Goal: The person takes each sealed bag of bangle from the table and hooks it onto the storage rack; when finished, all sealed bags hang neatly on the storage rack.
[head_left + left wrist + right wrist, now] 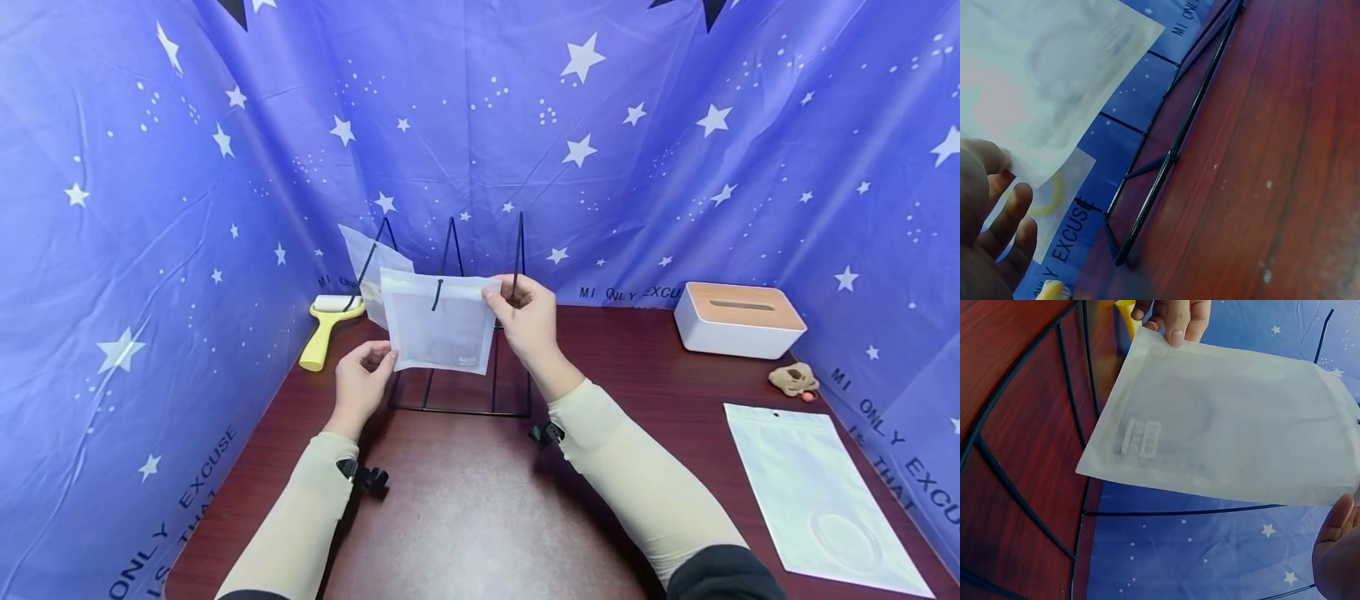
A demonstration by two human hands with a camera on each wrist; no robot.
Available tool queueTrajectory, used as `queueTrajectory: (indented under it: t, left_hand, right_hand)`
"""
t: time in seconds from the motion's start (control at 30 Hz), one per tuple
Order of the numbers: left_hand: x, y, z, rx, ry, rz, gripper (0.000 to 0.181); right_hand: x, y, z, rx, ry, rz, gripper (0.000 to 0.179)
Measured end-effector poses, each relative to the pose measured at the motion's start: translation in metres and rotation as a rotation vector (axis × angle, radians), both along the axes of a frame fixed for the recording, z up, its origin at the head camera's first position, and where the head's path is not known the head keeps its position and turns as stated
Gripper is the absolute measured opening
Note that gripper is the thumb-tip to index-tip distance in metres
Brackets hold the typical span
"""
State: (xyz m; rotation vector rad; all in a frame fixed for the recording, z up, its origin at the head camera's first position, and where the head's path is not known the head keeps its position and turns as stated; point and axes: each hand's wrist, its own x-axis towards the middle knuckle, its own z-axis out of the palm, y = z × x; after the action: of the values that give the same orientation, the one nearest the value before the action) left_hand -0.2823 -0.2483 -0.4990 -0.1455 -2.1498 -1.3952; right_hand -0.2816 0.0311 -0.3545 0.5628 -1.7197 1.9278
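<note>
A translucent white pouch point(450, 333) is held up in front of a black wire rack point(461, 411). The tip of the rack's middle prong point(438, 295) shows in front of the pouch's top edge. The left hand point(362, 385) pinches its lower left corner between thumb and fingers. At the upper right corner, the right hand point(531, 323) pinches the edge. The right wrist view shows a faint ring shape inside the pouch point(1241, 425) and a small printed label. Behind, a second white pouch point(369, 271) hangs at the rack's left prong.
A yellow-handled lint roller point(324, 329) lies left of the rack. Right on the table point(480, 500) are a white box with a wooden lid point(738, 329), a small tan plush item point(793, 380) and a large pale pouch point(817, 492). Blue star-printed cloth surrounds the table.
</note>
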Motion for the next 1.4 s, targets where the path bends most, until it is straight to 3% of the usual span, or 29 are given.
queueTrajectory:
  t: [0.2,0.5,1.27,1.4]
  left_hand:
    - [-0.006,0.001,0.001,0.019,-0.009,0.016,0.010]
    - [-0.017,0.004,0.003,0.044,-0.012,-0.005,0.009]
    - [-0.038,0.008,0.007,0.102,-0.044,0.029,0.011]
    - [-0.039,0.009,0.008,0.092,-0.068,0.048,0.011]
  right_hand:
    - [-0.007,-0.003,0.002,0.017,0.014,-0.055,0.010]
    - [-0.016,-0.001,0.005,0.054,-0.043,-0.131,0.011]
    - [-0.045,-0.006,0.010,-0.050,-0.132,-0.121,0.017]
    - [-0.065,-0.006,-0.003,-0.081,-0.118,-0.120,0.017]
